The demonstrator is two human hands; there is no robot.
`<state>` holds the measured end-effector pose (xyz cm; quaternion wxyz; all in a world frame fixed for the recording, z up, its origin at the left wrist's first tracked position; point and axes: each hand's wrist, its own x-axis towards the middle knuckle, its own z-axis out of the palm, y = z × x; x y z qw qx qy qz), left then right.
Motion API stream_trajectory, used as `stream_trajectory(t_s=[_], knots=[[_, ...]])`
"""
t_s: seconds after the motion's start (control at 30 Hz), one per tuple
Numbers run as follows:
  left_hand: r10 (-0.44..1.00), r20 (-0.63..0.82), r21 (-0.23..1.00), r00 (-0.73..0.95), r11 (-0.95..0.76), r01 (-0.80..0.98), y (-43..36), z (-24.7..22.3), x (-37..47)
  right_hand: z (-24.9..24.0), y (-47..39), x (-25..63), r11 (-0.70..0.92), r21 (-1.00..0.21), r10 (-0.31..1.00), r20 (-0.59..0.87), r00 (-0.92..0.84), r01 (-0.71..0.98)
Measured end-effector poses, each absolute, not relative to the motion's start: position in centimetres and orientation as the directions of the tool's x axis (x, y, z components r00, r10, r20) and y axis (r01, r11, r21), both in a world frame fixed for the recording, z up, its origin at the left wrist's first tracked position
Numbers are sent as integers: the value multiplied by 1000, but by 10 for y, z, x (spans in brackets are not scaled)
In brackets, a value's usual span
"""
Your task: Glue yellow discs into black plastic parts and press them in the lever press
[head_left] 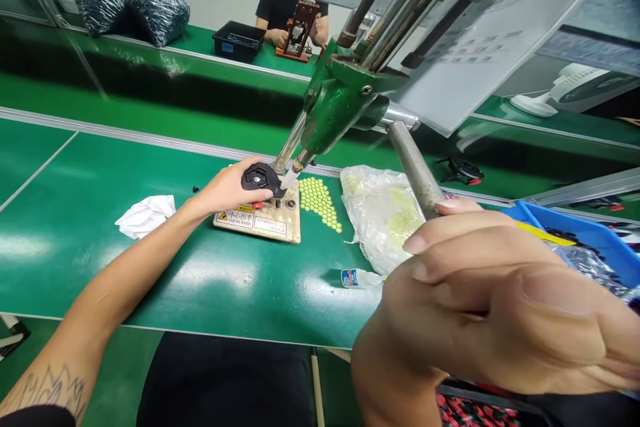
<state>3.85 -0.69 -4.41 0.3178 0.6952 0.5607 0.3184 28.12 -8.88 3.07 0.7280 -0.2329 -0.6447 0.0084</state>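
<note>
Gripped by my left hand (pixel 227 187) is a black plastic part (pixel 261 177), held over the base plate (pixel 260 223) of a green hand press (pixel 333 100). The press's pale tip (pixel 290 177) comes down at the right end of this part; whether it touches I cannot tell. Close to the camera, my right hand (pixel 495 287) is wrapped round the metal lever (pixel 415 170) of the press. Small yellow-green discs (pixel 320 203) lie in rows just right of the base plate.
A clear plastic bag (pixel 383 207) lies right of the discs, with a small bottle (pixel 360 278) in front. Crumpled white tissue (pixel 145 215) is at left. A blue bin (pixel 585 240) stands at right. Across the bench, a person (pixel 293 17) works beside a black tray (pixel 239 41).
</note>
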Motion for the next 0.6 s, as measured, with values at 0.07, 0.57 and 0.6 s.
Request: stream_trajectory(t_s=[0.07,0.57,0.6], knots=[[982,81,803,172,-166,573,-6,-45,38,17,-83,281,919,-274,244,960,137,284],[968,111,830,226,-215,515,-1,-50,34,-32,-76,284,898,-284,273,959,81,336],[966,112,831,231,-219,511,0,-51,34,-32,-76,284,901,-279,270,960,75,333]])
